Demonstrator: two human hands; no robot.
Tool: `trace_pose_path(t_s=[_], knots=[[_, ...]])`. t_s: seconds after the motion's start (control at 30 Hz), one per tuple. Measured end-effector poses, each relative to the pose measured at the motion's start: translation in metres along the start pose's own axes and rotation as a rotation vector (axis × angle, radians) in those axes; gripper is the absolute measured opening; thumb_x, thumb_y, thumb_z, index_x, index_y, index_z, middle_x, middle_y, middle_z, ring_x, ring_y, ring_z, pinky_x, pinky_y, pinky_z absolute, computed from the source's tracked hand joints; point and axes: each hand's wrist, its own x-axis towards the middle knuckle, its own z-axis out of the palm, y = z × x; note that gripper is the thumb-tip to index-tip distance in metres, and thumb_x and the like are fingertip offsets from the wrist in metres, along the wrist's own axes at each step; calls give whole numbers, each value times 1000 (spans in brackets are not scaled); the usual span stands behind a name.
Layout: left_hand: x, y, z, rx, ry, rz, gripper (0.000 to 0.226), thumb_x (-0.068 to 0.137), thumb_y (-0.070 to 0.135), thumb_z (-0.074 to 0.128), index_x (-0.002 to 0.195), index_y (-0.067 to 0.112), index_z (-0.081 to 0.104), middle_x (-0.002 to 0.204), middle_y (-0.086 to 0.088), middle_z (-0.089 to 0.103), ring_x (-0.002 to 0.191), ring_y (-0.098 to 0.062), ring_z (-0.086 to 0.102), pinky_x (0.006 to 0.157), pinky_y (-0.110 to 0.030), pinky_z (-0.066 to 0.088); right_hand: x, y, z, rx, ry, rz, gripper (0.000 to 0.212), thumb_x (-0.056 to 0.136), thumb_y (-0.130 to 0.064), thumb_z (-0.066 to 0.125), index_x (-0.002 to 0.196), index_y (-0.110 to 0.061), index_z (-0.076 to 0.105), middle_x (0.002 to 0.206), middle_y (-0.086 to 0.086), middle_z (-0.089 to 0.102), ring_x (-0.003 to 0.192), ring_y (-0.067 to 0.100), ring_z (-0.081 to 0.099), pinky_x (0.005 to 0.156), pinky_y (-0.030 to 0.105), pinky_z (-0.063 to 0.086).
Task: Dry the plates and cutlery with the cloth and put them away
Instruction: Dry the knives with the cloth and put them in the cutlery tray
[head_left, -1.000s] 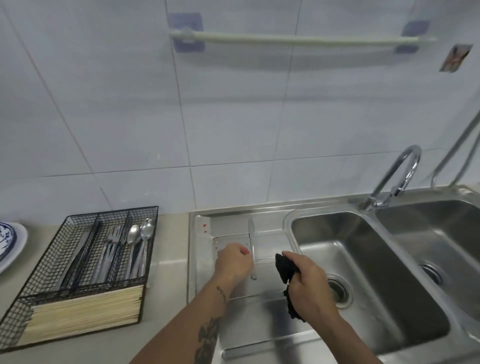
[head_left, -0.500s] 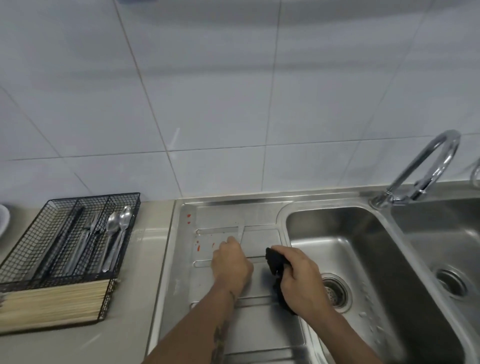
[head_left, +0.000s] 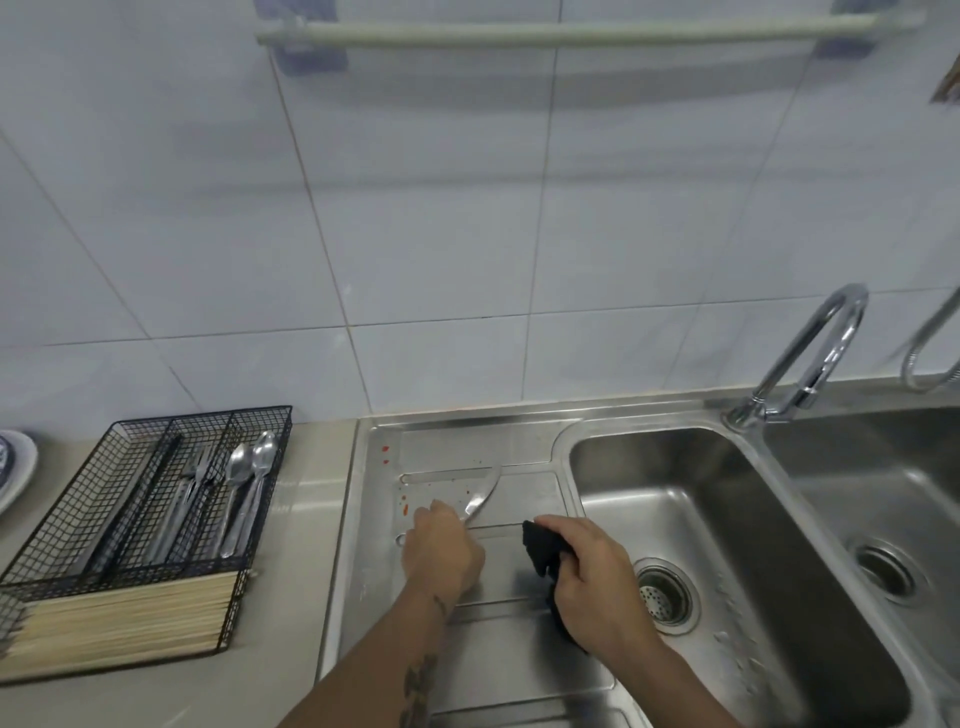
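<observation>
1. The left hand (head_left: 441, 551) curls its fingers round the handle of a knife (head_left: 480, 501) on the draining board (head_left: 519, 649), just left of the sink (head_left: 727, 545). The blade points away from the person and looks blurred, so whether it is lifted clear of the steel cannot be told.
2. The right hand (head_left: 597, 587) grips a bunched black cloth (head_left: 540, 553), just beside the left hand and near the knife's handle end.
3. The step in hand looks to be drying the knife. It would go best if the left hand keeps a firm hold on the handle while the right hand brings the cloth to the blade.
4. The cloth should fold over the back of the blade and wipe from handle to tip, so the fingers stay off the cutting edge.
5. Wet steel is likely slippery, so a slow, steady wipe is safer than a quick one.
6. The wire basket (head_left: 78, 525) stands on the table (head_left: 291, 597) to the left, well apart from the sink. It already holds forks (head_left: 195, 493) and spoons (head_left: 249, 483); its leftmost compartment seems the likely place for the knife.
7. A plate (head_left: 15, 467) shows at the far left edge, mostly cut off.
</observation>
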Motion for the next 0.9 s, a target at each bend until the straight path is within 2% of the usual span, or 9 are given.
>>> trace_pose_path(t_s=[0.1,0.2,0.37,0.47,0.53,0.6,0.8,0.9], knots=[[-9,-11,-9,8,10,88,32,88,13,56,120,11,52,126,-7,46,109,-26,57,91,-30,48,-6,-12,-3,-8,16,-9,50,82,7,48,114,-27,66,107,-14,61,98,3,56,92,18,45],[-19,-25,-23,17,79,186,21,86,13,58,107,16,56,117,-2,49,99,-21,56,87,-30,51,-9,-30,-4,-24,39,-13,47,83,5,48,114,-25,66,106,-12,61,97,5,56,90,20,45],[-35,-48,-58,57,211,374,19,88,10,51,100,21,61,103,2,56,93,-17,54,82,-27,49,-10,-75,8,-84,161,-85,47,79,-3,42,116,-24,64,109,-11,59,98,7,56,89,20,46],[-49,-61,-86,34,241,475,16,90,12,52,96,22,63,97,3,58,92,-17,56,80,-29,51,-14,-107,29,-199,160,-194,46,78,1,50,116,-23,63,115,-7,58,100,14,55,87,27,49],[-57,-72,-108,0,249,536,16,92,12,53,98,20,66,100,3,59,96,-17,57,83,-30,50,-18,-123,46,-329,129,-297,53,66,5,59,113,-19,63,113,-3,58,97,20,54,85,34,50],[-65,-87,-129,-25,272,568,17,93,12,55,98,20,69,101,4,60,97,-17,57,84,-28,49,-20,-133,59,-421,142,-336,60,55,8,62,109,-19,62,106,-4,57,94,19,52,84,35,48],[-68,-136,-170,-127,322,593,16,92,12,57,98,17,70,103,2,62,99,-19,58,87,-28,47,-30,-189,89,-473,197,-417,61,53,9,63,106,-20,61,104,-6,58,99,16,45,87,31,43],[-67,-154,-181,-84,280,625,19,90,9,55,98,18,71,104,3,63,101,-19,59,87,-31,46,-33,-188,87,-488,238,-281,58,53,8,65,103,-22,63,101,-7,60,95,18,51,85,31,43]])
